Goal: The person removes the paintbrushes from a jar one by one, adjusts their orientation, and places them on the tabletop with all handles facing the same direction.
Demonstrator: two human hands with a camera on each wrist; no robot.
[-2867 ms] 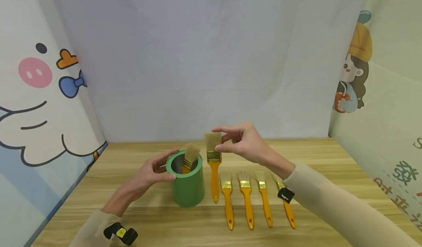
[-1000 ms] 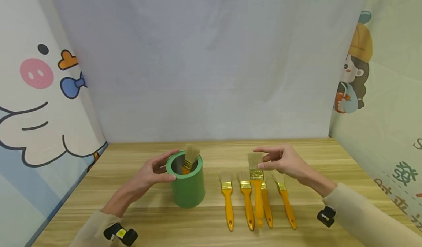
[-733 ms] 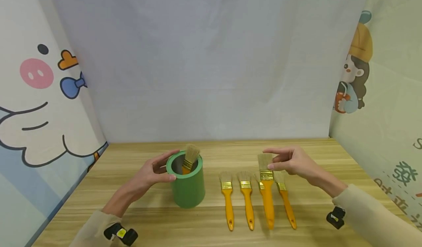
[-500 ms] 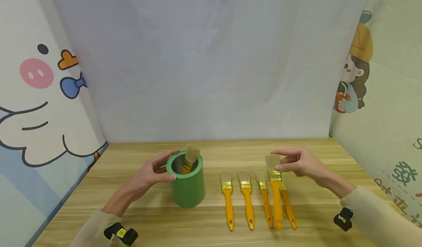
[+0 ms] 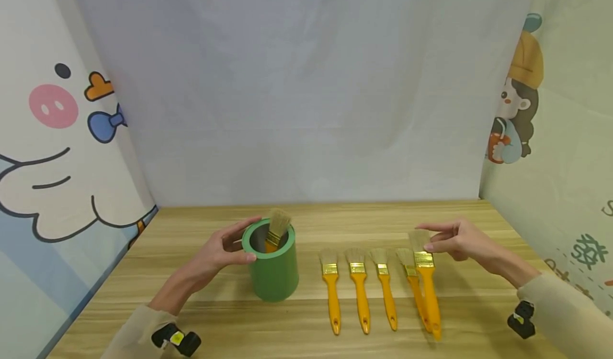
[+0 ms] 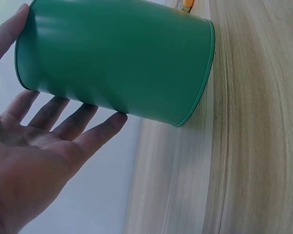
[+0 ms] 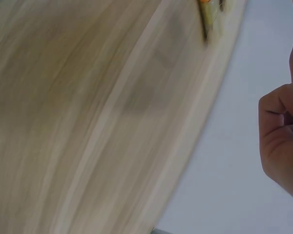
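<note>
My left hand (image 5: 225, 250) holds the green can (image 5: 274, 279) by its rim, thumb near and fingers round the far side. In the left wrist view, the fingertips touch the can's wall. One paintbrush (image 5: 279, 223) leans inside, bristles up. At the right, my right hand (image 5: 466, 242) pinches another paintbrush (image 5: 429, 290) by its bristles, with the orange handle hanging down. Beside it lies the rightmost paintbrush of a row (image 5: 416, 295), partly overlapped in the head view. Only part of my right hand (image 7: 285, 136) shows in the right wrist view.
Several paintbrushes with orange handles lie in a row between the can and my right hand, including a left one (image 5: 332, 300) and a middle one (image 5: 361, 298). The wooden table (image 5: 215, 316) ends at a pale cloth backdrop (image 5: 306, 109). Printed cloths hang on both sides.
My right hand has carried its paintbrush rightwards from beside the can, past the row, to its right end, and lowered it. The left hand stays on the can.
</note>
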